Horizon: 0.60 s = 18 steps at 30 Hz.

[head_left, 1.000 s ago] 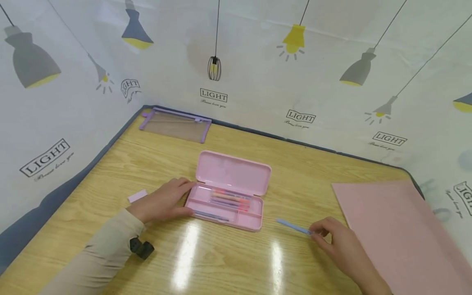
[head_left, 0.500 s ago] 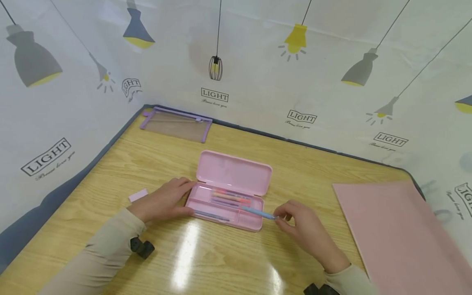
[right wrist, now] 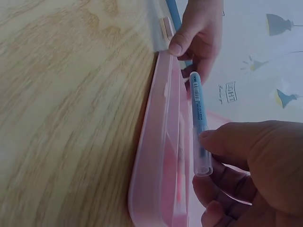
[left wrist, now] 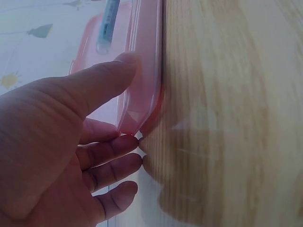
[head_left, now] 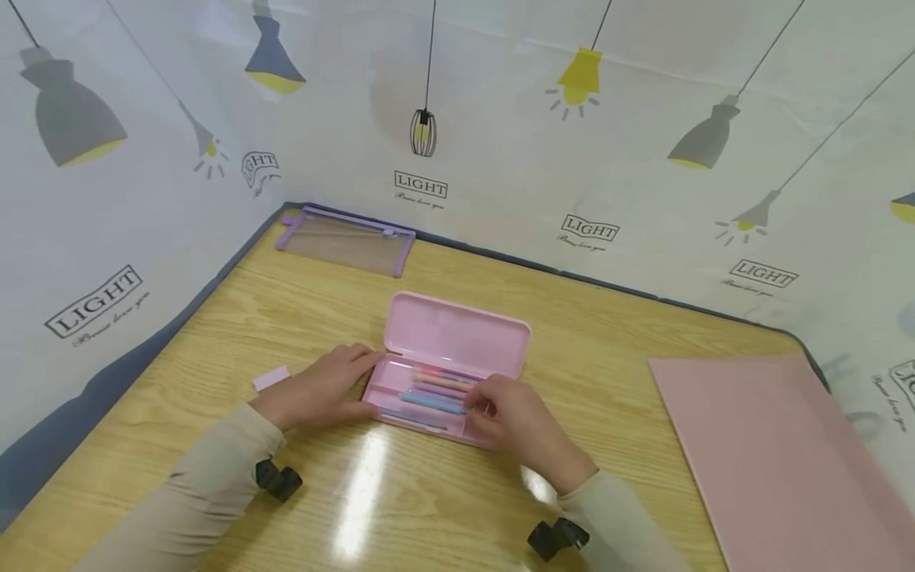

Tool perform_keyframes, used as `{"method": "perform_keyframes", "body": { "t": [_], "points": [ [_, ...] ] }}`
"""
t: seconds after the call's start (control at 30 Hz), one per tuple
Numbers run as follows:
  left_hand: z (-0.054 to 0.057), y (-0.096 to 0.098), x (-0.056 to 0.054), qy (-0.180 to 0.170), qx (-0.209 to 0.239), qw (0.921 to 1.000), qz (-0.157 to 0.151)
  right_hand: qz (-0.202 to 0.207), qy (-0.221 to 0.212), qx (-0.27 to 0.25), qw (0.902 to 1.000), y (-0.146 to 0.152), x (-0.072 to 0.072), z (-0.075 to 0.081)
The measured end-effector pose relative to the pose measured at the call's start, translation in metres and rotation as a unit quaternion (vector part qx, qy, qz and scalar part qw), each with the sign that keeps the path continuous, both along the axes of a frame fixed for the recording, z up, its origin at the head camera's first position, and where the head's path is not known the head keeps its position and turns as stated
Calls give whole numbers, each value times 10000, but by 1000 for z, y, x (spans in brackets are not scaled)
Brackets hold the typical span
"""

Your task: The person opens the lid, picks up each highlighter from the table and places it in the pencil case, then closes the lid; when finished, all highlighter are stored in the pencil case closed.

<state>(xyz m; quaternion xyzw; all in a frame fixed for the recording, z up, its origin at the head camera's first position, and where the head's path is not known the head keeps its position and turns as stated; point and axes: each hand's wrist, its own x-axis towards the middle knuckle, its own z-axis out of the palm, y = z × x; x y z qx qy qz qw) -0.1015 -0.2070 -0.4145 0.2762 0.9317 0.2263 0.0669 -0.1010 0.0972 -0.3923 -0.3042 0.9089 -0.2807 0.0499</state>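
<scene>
A pink pencil case [head_left: 457, 334] lies with its lid up on the wooden table, several pens [head_left: 442, 382] in its back compartment and slim dark sticks [head_left: 411, 419] in the front one. My left hand [head_left: 322, 391] holds the case's left end, thumb at the front corner and fingers round the end. Between thumb and fingers, my right hand [head_left: 525, 421] pinches a blue pen [right wrist: 199, 113] by its clear-capped end. The pen is over the case, its other end pointing left, and this hand hides the case's right end in the head view.
Left of the case lies a small pale block [head_left: 271, 377], partly behind my left hand. A mesh zip pouch [head_left: 343, 245] with purple edging is at the back left corner. A flat pink board [head_left: 772, 453] covers the table's right side. A lamp-print cloth [head_left: 500, 119] hangs behind.
My right hand has carried the blue pen leftward from the table right of the pencil case to over its compartments. My left hand has stayed at the case's left end.
</scene>
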Motion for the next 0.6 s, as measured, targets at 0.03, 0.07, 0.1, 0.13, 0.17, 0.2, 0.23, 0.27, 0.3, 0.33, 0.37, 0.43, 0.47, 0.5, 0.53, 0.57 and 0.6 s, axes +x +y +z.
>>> {"method": "perform_keyframes", "body": {
  "t": [0.03, 0.07, 0.1, 0.13, 0.17, 0.2, 0.23, 0.27, 0.3, 0.33, 0.37, 0.43, 0.47, 0.5, 0.53, 0.57, 0.6],
  "points": [
    [0, 0, 0, -16, 10, 10000, -2, 13, -11, -8, 10000, -3, -1, -1],
    [1, 0, 0, -24, 20, 10000, -5, 33, -12, -4, 10000, -6, -1, -2],
    [1, 0, 1, -45, 28, 10000, 5, 59, -1, 19, 10000, -9, -2, -3],
    [1, 0, 1, -46, 33, 10000, 13, 72, 5, 56, 10000, -12, -2, -4],
    [1, 0, 1, -47, 50, 10000, 9, 86, 14, 97, 9999, -14, -3, -5],
    [1, 0, 1, -45, 66, 10000, 2, 111, 43, 147, 9998, -17, -3, -6],
    [2, 0, 1, -48, 77, 10000, -1, 126, 65, 214, 9997, -19, -3, -7],
    [1, 0, 1, -38, 97, 9999, -12, 144, 84, 260, 9995, -21, -3, -7],
    [1, 0, 1, -34, 115, 9999, -15, 156, 105, 305, 9994, -24, -3, -8],
    [1, 0, 1, -36, 127, 9999, -18, 167, 138, 345, 9992, -25, -3, -9],
    [1, 0, 1, -45, 131, 9999, -20, 174, 168, 372, 9990, -27, -2, -9],
    [2, 1, 1, -75, 132, 9999, -2, 186, 235, 430, 9986, -30, -2, -9],
    [2, 1, 1, -85, 127, 9999, 8, 193, 249, 435, 9986, -31, -1, -9],
    [2, 1, 1, -104, 118, 9999, 24, 196, 270, 443, 9985, -32, -1, -9],
    [2, 0, 1, -127, 111, 9998, 40, 201, 286, 449, 9984, -33, 0, -10],
    [3, 0, 1, -140, 111, 9998, 47, 199, 296, 453, 9983, -34, 0, -10],
    [3, 0, 2, -151, 111, 9998, 56, 201, 305, 461, 9983, -35, 0, -10]
  ]
}}
